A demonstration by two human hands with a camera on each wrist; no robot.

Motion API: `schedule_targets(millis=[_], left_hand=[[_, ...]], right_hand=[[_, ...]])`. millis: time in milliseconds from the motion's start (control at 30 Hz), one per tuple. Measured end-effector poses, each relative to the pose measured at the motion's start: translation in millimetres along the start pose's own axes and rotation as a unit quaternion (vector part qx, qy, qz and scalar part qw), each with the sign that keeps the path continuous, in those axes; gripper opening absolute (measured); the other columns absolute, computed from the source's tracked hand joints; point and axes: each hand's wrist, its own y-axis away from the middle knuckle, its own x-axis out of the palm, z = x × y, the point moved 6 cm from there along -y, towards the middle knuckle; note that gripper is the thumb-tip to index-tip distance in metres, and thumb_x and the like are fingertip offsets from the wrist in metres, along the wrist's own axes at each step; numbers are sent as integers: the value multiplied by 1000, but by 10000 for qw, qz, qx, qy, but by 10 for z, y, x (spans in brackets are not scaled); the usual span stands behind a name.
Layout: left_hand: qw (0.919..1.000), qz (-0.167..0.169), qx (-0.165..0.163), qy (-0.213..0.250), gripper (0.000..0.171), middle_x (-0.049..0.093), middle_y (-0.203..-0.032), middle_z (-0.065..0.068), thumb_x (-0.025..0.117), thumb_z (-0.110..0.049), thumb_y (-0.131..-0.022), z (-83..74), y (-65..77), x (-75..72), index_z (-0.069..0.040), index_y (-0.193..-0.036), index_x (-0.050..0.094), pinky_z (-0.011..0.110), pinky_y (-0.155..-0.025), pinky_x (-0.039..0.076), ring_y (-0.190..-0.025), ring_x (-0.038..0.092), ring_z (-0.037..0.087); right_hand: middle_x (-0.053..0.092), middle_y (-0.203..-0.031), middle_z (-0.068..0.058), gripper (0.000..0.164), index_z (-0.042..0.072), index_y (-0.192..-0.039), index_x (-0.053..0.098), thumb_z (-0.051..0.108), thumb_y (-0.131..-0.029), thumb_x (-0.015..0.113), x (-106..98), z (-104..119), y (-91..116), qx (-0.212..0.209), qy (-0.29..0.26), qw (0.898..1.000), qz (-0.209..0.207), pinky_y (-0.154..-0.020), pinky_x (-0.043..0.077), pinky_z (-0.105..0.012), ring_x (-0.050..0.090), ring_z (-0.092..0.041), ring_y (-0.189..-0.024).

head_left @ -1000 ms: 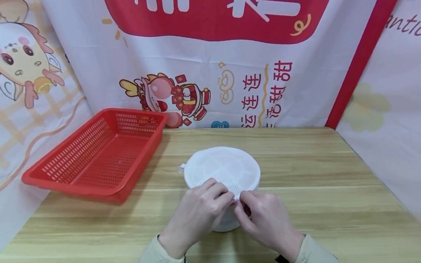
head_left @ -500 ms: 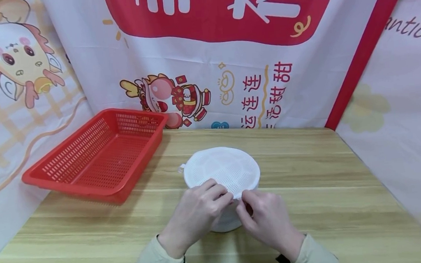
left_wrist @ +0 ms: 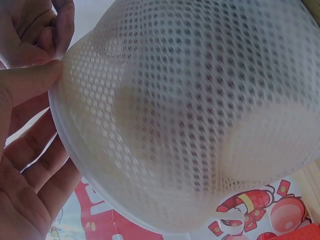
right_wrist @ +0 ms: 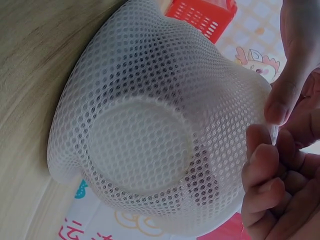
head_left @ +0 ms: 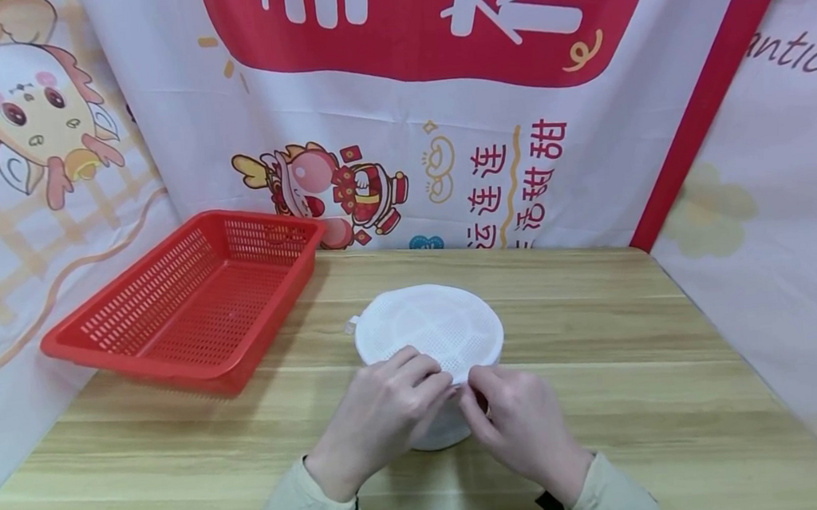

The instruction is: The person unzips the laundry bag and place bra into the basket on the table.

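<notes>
A white mesh laundry bag [head_left: 428, 325], round-topped with a firm rim, stands on the table in the head view. Pale rounded shapes show dimly through its mesh [right_wrist: 140, 145] in the right wrist view. My left hand [head_left: 388, 413] pinches the near edge of the rim, its thumb [left_wrist: 32, 80] pressing there in the left wrist view. Close beside it, my right hand [head_left: 518, 422] pinches the same rim between thumb and curled fingers. What lies between the right fingertips is too small to tell. A small clear tab [head_left: 352, 323] sticks out from the bag's left side.
A red plastic basket [head_left: 196, 304] with slotted walls stands on the left of the wooden table [head_left: 640, 365]. Printed cloth [head_left: 397, 104] hangs behind the table and along both sides.
The right hand has shifted slightly to the right along the rim, away from the left fingertips. The left hand and the bag have hardly moved.
</notes>
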Motion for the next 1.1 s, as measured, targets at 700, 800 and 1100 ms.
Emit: schedule_targets(millis=[700, 800, 1100], left_hand=[[9993, 331, 85, -167, 14, 65, -88, -1, 76, -3, -80, -12, -9, 7, -11, -92, 72, 27, -65, 54, -82, 60, 15], [9992, 313, 103, -222, 15, 65, -87, -1, 77, -3, -80, -14, -11, 5, -11, -92, 73, 27, -66, 54, -82, 60, 14], [9991, 207, 193, -305, 18, 65, -87, -2, 79, -2, -77, -31, -15, -11, -12, -91, 73, 26, -65, 53, -80, 60, 13]], right_hand=[[33, -56, 13, 25, 19, -61, 42, 11, -82, 55, 6, 35, -11, 53, -49, 10000, 36, -41, 21, -13, 30, 1, -45], [34, -56, 13, 26, 19, -61, 42, 10, -81, 56, 4, 36, -11, 24, -85, 10000, 5, -41, 22, -13, 30, 1, -46], [34, -56, 13, 25, 20, -61, 41, 9, -80, 56, 0, 30, -8, 21, -111, 9999, -44, -40, 21, -13, 30, 2, -46]])
